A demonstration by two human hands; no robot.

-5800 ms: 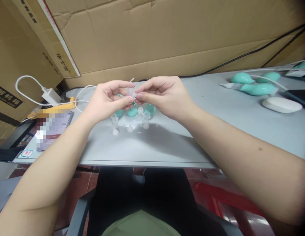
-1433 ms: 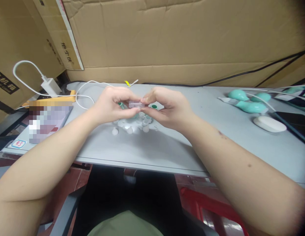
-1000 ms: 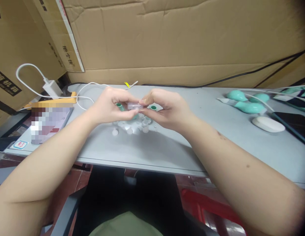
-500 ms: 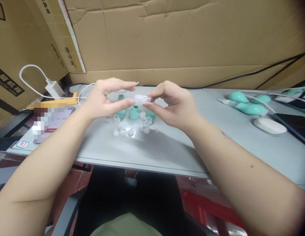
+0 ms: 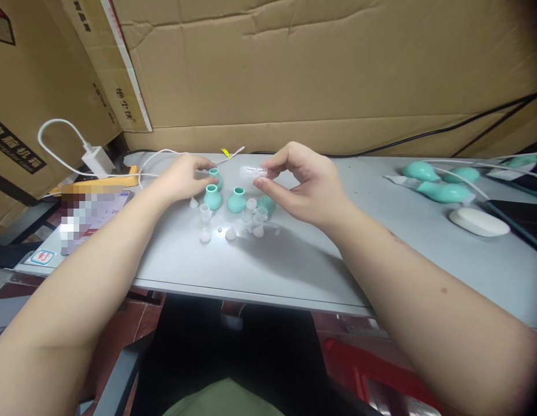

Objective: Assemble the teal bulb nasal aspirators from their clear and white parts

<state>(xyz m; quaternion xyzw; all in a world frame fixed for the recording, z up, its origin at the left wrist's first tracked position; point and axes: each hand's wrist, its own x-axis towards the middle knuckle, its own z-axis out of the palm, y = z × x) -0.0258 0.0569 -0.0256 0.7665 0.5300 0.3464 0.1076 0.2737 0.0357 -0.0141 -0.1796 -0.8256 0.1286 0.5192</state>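
Note:
At the back left of the small parts, my left hand (image 5: pixel 184 178) has its thumb and fingertips closed round the neck of a mint-green rubber bulb (image 5: pixel 216 178). My right hand (image 5: pixel 305 182) pinches a short clear plastic tube (image 5: pixel 251 171) by its right end and holds it level above the table. Two more green bulbs, one at front left (image 5: pixel 213 198) and one in the middle (image 5: pixel 236 200), stand with their open necks up. Another green bulb (image 5: pixel 266 204) is partly hidden by clear parts. Before them lie a small clear cup (image 5: pixel 205 212) and whitish pieces (image 5: pixel 230 234).
A phone (image 5: pixel 97 222) lies at the left beside a white charger (image 5: pixel 97 160) with its cable. Several green bulbs (image 5: pixel 444 190) and a white mouse (image 5: pixel 479 221) are at the right. Cardboard (image 5: pixel 320 75) rises behind the grey table (image 5: pixel 233 268).
My left hand has moved down and left from beside the clear tube to the back green bulb, its fingers closing round the neck. My right hand still holds the tube in nearly the same place.

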